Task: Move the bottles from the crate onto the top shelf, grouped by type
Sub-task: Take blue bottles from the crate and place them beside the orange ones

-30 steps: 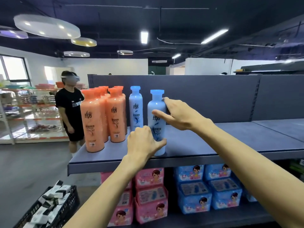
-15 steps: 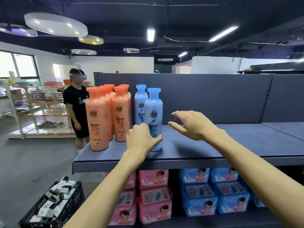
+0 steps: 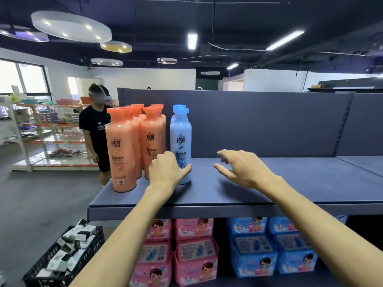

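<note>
One wide-angle camera, worn on the head, faces forward and slightly down at the top shelf (image 3: 300, 183). It is near enough that the left hand (image 3: 165, 172) and right hand (image 3: 244, 168) reach the shelf on arms rising from the bottom edge. The shelf's front lip crosses mid-frame, and the blue bottle (image 3: 180, 141) stands just left of centre. The ceiling (image 3: 248, 17) fills the upper third. The crate (image 3: 91, 251) sits lower left.
</note>
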A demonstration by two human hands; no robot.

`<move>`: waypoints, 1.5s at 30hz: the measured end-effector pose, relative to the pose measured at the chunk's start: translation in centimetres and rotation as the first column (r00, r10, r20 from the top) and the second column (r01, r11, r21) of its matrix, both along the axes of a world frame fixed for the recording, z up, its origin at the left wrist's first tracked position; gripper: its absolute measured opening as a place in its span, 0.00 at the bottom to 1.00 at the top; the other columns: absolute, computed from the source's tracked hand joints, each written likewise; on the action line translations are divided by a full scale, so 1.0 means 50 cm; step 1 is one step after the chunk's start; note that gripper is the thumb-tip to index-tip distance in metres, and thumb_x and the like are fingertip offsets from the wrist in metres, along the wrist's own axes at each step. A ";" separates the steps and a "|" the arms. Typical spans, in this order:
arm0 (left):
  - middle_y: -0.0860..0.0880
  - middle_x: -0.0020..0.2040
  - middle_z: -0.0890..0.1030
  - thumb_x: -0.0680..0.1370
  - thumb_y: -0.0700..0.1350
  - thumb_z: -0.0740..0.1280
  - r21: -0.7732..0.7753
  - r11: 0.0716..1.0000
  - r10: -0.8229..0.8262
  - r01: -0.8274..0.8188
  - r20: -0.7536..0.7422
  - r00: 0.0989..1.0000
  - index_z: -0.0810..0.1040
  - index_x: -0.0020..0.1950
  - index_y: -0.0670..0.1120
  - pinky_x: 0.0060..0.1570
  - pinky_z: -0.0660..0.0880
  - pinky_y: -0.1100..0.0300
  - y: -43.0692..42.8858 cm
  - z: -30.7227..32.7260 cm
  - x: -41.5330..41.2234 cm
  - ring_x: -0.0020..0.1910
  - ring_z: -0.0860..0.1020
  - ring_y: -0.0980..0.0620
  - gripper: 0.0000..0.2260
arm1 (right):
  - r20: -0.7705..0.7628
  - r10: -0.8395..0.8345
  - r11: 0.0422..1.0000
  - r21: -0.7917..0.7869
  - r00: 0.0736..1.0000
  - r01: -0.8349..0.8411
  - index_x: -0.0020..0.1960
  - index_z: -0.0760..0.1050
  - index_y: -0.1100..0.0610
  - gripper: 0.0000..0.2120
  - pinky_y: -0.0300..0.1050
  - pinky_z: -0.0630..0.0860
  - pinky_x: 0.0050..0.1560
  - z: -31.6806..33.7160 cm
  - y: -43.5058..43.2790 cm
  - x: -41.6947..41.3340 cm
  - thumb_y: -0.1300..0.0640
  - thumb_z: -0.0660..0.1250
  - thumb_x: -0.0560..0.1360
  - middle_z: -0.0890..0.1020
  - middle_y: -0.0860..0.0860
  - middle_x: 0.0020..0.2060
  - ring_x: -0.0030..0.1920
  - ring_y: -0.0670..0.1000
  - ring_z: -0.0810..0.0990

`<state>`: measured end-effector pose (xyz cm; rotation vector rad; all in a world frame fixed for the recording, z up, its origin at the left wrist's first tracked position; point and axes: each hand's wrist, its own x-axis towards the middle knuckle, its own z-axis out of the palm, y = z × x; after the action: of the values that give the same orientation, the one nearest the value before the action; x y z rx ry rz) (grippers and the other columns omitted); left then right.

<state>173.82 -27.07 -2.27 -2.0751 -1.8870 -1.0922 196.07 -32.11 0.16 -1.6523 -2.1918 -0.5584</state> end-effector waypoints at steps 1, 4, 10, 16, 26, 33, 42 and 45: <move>0.47 0.38 0.69 0.70 0.64 0.70 -0.003 1.000 0.001 -0.001 0.006 1.000 0.67 0.43 0.43 0.36 0.66 0.55 0.005 0.000 -0.001 0.45 0.79 0.38 0.26 | -0.006 0.001 1.000 -0.003 1.000 -0.001 0.72 0.68 0.52 0.25 0.49 0.77 0.56 -0.004 0.004 0.000 0.40 0.56 0.81 0.81 0.46 0.61 0.59 0.52 0.80; 0.44 0.41 0.76 0.70 0.64 0.70 -0.008 1.000 0.012 -0.012 0.008 1.000 0.67 0.44 0.43 0.37 0.67 0.55 0.020 -0.002 -0.003 0.46 0.79 0.38 0.26 | -0.020 0.004 1.000 -0.023 1.000 -0.004 0.74 0.65 0.52 0.26 0.49 0.76 0.56 -0.021 0.016 -0.002 0.39 0.56 0.81 0.81 0.46 0.61 0.60 0.52 0.79; 0.41 0.45 0.79 0.71 0.63 0.70 -0.001 1.000 0.026 -0.026 0.007 1.000 0.67 0.45 0.43 0.38 0.67 0.54 0.042 -0.005 -0.003 0.47 0.79 0.37 0.25 | -0.099 0.001 0.999 -0.042 0.995 -0.005 0.75 0.64 0.51 0.26 0.48 0.76 0.57 -0.046 0.045 -0.003 0.40 0.56 0.81 0.80 0.45 0.61 0.61 0.50 0.79; 0.42 0.45 0.79 0.71 0.63 0.69 0.019 0.999 0.041 -0.041 0.004 0.999 0.66 0.44 0.44 0.37 0.66 0.55 0.052 -0.010 0.007 0.47 0.80 0.37 0.24 | -0.226 -0.013 1.000 -0.009 0.974 0.011 0.75 0.65 0.52 0.25 0.47 0.76 0.57 -0.074 0.075 -0.011 0.42 0.57 0.81 0.81 0.45 0.61 0.61 0.48 0.79; 0.47 0.37 0.69 0.70 0.64 0.69 0.030 0.999 0.029 -0.030 0.011 1.000 0.67 0.43 0.43 0.36 0.66 0.55 0.057 -0.015 0.005 0.44 0.79 0.37 0.25 | -0.514 -0.031 0.990 0.102 0.857 0.097 0.68 0.74 0.54 0.18 0.44 0.73 0.50 -0.092 0.095 0.008 0.51 0.64 0.79 0.84 0.46 0.54 0.46 0.49 0.80; 0.44 0.42 0.75 0.71 0.62 0.68 -0.005 1.000 0.022 -0.022 0.006 1.000 0.70 0.46 0.42 0.38 0.67 0.55 0.059 -0.009 0.011 0.46 0.79 0.38 0.23 | -0.522 -0.043 0.994 0.061 0.852 0.087 0.66 0.75 0.54 0.17 0.47 0.75 0.54 -0.089 0.098 -0.001 0.52 0.64 0.79 0.84 0.46 0.54 0.51 0.50 0.81; 0.42 0.47 0.78 0.74 0.60 0.68 -0.112 0.993 -0.038 0.043 0.043 0.998 0.71 0.47 0.42 0.40 0.68 0.55 0.038 0.002 0.010 0.49 0.79 0.37 0.21 | -0.371 -0.211 0.977 -0.039 0.905 0.211 0.63 0.73 0.58 0.15 0.51 0.76 0.53 -0.074 0.054 -0.021 0.56 0.59 0.78 0.82 0.53 0.51 0.51 0.57 0.79; 0.40 0.50 0.79 0.74 0.60 0.68 -0.094 0.994 -0.055 0.051 -0.037 0.998 0.71 0.47 0.43 0.41 0.69 0.53 0.018 0.006 -0.007 0.50 0.78 0.36 0.20 | -0.341 -0.174 0.983 -0.012 0.924 0.181 0.63 0.73 0.58 0.16 0.52 0.75 0.55 -0.071 0.024 -0.026 0.54 0.60 0.78 0.82 0.54 0.54 0.54 0.57 0.80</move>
<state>173.48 -26.18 -2.00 -2.1910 -1.9096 -0.9840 194.77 -30.89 -3.38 -1.7956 -1.7964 -0.3074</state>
